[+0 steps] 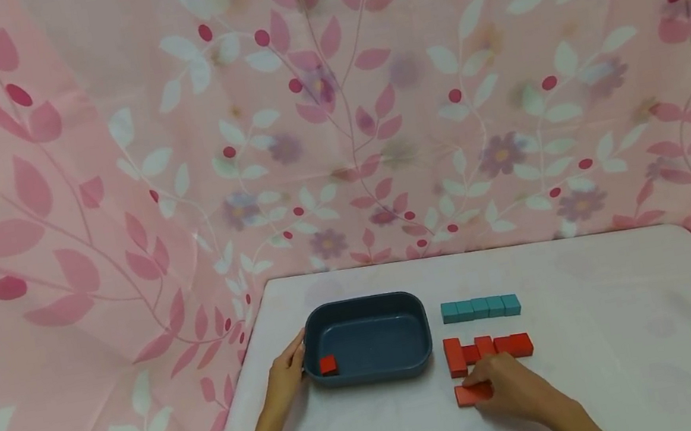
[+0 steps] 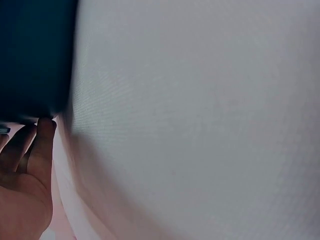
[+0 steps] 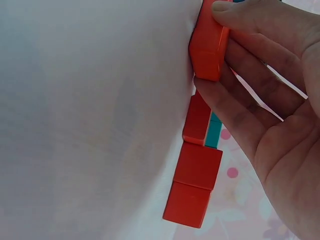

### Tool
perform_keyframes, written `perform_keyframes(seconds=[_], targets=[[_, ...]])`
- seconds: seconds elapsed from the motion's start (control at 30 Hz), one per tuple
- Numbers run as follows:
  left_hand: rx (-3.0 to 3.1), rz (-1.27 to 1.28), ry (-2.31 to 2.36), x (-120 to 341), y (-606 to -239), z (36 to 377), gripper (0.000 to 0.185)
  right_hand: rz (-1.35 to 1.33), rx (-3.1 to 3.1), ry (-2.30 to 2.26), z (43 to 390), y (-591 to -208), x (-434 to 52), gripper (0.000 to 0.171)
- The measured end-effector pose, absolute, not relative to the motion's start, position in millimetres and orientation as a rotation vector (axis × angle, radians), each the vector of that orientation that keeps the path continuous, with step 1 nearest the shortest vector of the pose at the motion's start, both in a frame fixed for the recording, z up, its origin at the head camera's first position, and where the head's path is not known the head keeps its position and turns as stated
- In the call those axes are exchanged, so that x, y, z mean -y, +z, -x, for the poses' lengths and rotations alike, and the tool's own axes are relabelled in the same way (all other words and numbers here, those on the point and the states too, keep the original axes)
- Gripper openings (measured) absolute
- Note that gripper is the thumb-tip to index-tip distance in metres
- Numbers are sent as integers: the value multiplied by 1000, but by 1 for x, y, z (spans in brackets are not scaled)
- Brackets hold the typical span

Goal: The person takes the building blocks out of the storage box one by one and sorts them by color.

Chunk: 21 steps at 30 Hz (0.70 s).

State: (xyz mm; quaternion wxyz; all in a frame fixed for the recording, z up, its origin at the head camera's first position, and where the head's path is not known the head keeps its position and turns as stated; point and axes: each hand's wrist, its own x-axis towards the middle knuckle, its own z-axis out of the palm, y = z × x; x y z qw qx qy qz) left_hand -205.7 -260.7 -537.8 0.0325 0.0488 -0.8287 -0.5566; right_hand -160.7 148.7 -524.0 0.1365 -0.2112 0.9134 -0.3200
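A dark blue rectangular dish point(image 1: 374, 377) stands on the table with one small red block point(image 1: 328, 366) in its front left corner. At the dish's left end, my left hand point(image 1: 286, 380) touches the outer wall with extended fingers point(image 2: 44, 145). My right hand point(image 1: 511, 387) pinches a long red block point(image 1: 466, 395) between thumb and fingers, in front of a row of red blocks point(image 1: 455, 358). The right wrist view shows the thumb on this block's face point(image 3: 207, 35), with fingers along its other side. Part of the red row is hidden behind the right hand.
Behind the red blocks lies a straight row of teal blocks point(image 1: 481, 308), touching end to end. The table point(image 1: 614, 322) has a white cover. Pink floral curtains point(image 1: 371, 126) hang at its back and left.
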Motion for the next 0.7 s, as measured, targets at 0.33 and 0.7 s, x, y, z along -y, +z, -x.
perform_keyframes(seconds=[0.33, 0.7], targets=[[2562, -152, -1699, 261, -541, 206, 41, 637, -2661, -925, 158, -528, -151, 34], [2551, -127, -1695, 263, -543, 207, 41, 634, -2665, -924, 159, -529, -151, 35]])
